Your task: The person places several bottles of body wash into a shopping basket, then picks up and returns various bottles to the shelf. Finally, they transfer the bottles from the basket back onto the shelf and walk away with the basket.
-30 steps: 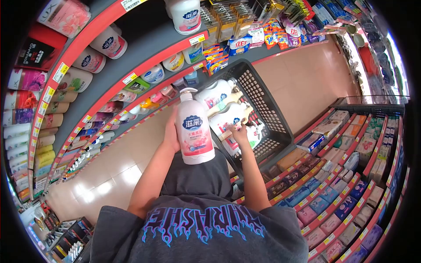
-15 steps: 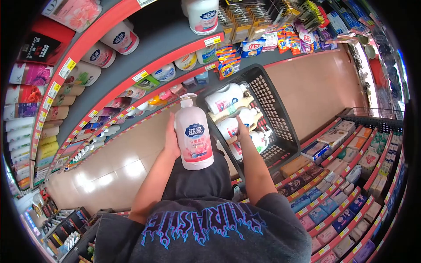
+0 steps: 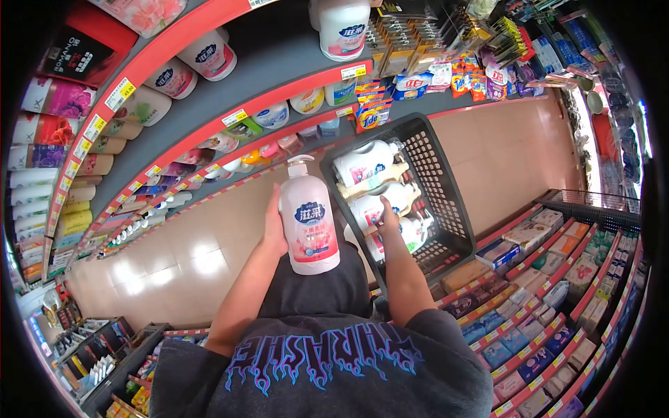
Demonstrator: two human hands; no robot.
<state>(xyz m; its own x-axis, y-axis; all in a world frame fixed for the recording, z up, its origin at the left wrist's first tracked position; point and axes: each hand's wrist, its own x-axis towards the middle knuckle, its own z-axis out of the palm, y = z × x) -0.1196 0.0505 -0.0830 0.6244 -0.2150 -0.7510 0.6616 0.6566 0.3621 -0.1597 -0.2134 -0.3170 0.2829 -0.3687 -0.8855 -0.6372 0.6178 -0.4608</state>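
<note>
In my left hand (image 3: 276,224) is a pale pink pump bottle (image 3: 311,233) with a white pump top and a dark blue label, held upright in front of my legs. The fingers wrap its left side and back. My right hand (image 3: 388,217) is closed at the middle of a dark grey shopping basket (image 3: 446,164), which hangs tilted off the floor. The grip itself is mostly hidden. Inside the basket lie several bottles, among them a white bottle (image 3: 368,166) with a blue and pink label and a beige one (image 3: 380,182).
A curved shelf (image 3: 293,83) with a red edge holds similar bottles (image 3: 345,31) and other toiletries. Detergent bags (image 3: 374,115) are beyond the basket. Shelves of boxed goods (image 3: 533,292) stand at the right. Tiled floor (image 3: 160,268) runs between the shelves.
The basket and my right hand have shifted slightly right and down in view. The shelves have slid rightward too. My left hand still holds the pump bottle, nearly unmoved.
</note>
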